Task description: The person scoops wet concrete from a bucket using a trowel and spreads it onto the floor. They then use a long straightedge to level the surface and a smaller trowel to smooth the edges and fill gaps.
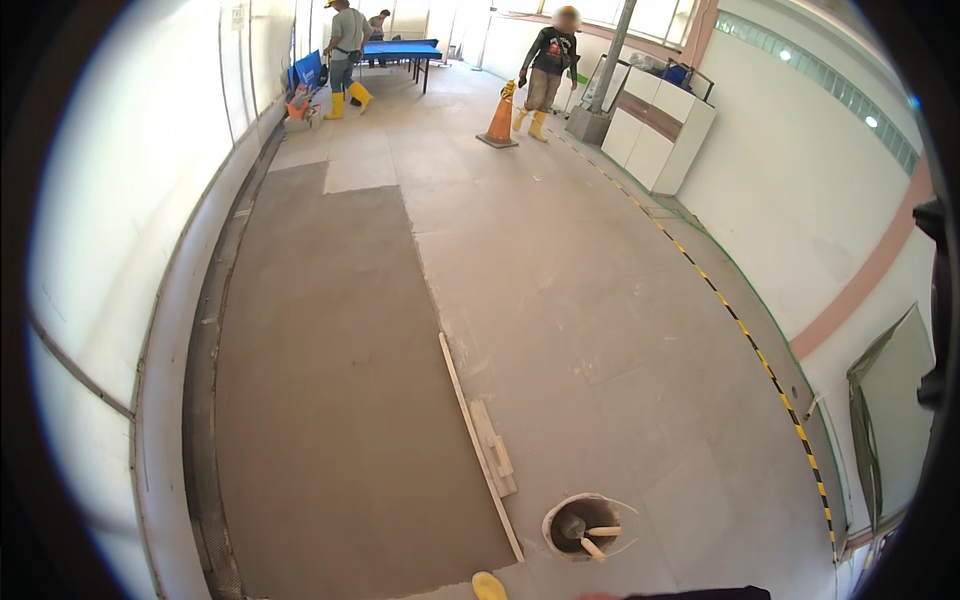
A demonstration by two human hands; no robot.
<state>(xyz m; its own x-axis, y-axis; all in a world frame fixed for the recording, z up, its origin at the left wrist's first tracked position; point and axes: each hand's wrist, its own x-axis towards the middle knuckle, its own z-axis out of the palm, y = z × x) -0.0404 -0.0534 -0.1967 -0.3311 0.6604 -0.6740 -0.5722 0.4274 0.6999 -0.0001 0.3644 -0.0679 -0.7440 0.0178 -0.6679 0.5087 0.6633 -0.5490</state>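
Observation:
At the bottom edge, a dark sleeve and a sliver of what looks like my right hand show; its fingers are hidden. My left hand is out of sight. Nearest the hand is a bucket holding tools with pale handles. Left of the bucket, a long straight batten lies along the edge of a darker, smooth grey screed, beside a short board with a handle. A yellow boot is at the lower edge.
Ahead are an orange cone, three people, a blue table and a white cabinet. A drainage channel follows the left wall. Striped tape and a green hose run along the right.

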